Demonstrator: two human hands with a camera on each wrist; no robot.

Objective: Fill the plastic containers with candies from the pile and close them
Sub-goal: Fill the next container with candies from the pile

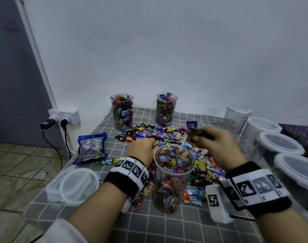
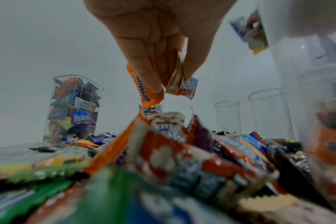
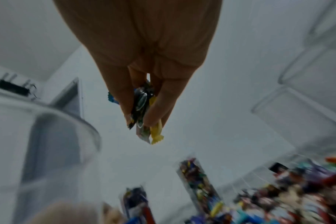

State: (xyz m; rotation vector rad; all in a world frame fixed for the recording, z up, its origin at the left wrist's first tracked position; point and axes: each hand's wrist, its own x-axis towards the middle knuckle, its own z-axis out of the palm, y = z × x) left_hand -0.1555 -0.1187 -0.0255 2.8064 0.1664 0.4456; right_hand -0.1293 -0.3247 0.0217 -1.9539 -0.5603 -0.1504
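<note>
Head cam: open round container is standing nearly full in front of the candy pile. Left hand is sitting on the pile beside its rim, fingers hidden. Right hand is pinching several candies above the pile. Two filled square jars are standing by the wall, no lids on.

"Relaxa": green wrapper flat on checked cloth, left of left hand.
"Relaxa": purple wrapper inside rear left jar; same purple wrapper legible in left wrist view.
"Relaxa", reversed through plastic: teal wrapper behind near round container.
"Relaxa": white-orange wrapper pinched by left hand fingers.
"mentos", partly covered: orange wrapper in same pinch.
Remaining pile wrappers: print blurred, unreadable.
</note>
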